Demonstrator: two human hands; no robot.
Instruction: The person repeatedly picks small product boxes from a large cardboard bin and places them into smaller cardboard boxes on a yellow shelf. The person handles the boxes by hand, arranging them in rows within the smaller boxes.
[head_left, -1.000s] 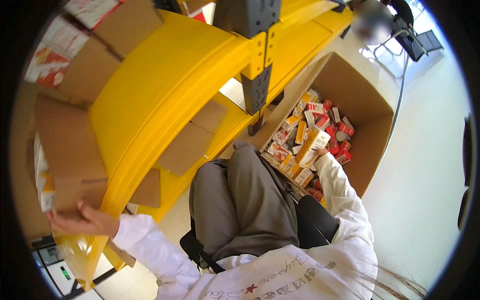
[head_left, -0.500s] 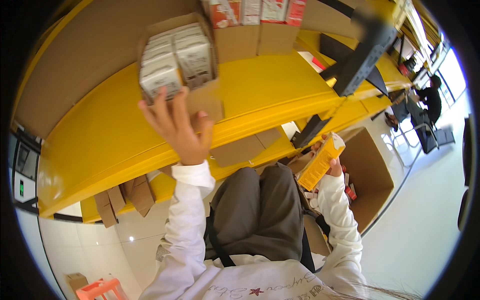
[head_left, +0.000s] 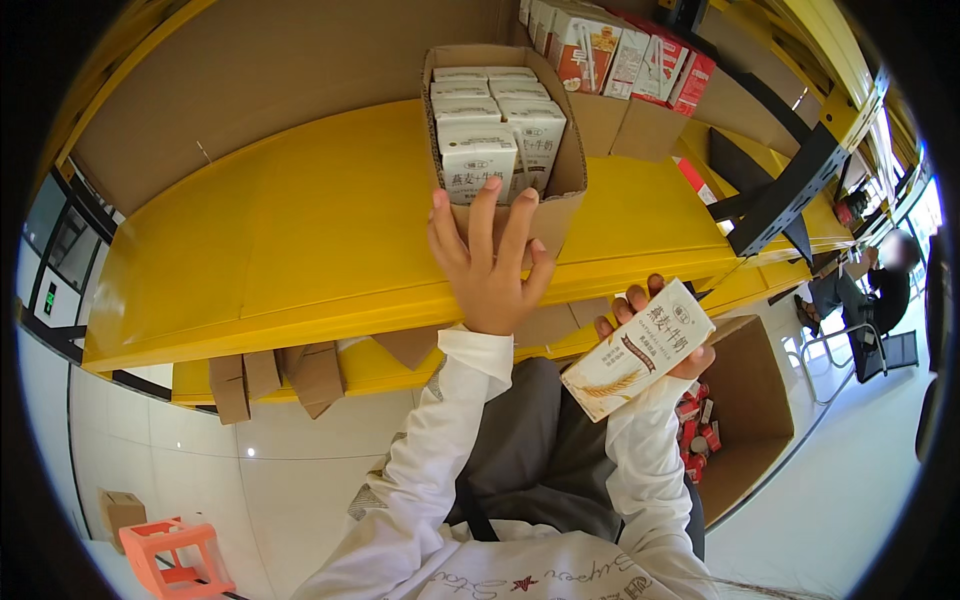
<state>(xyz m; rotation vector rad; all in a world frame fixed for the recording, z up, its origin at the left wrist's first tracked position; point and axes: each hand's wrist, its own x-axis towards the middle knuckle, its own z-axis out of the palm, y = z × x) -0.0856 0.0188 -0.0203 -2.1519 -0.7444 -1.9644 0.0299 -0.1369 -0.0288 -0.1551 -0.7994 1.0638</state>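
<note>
An open cardboard box stands on the yellow shelf, holding rows of white drink cartons. My left hand has its fingers spread at the box's front edge, fingertips beside the nearest carton; nothing is gripped in it. Over my right knee, my right hand is wrapped round a drink carton of the same white kind. This carton is tilted, with its printed front and wheat picture facing up. Part of the right palm is hidden behind it.
Right of the box stand red and white drink packs in a cardboard tray. A big cardboard box with small red packs sits on the floor at right. An orange stool is at lower left. Far right, a person sits on a chair.
The carton in my right hand has turned from its yellow side to its white front. My view has shifted, so the shelf box appears further right. My left hand stays at its front edge.
</note>
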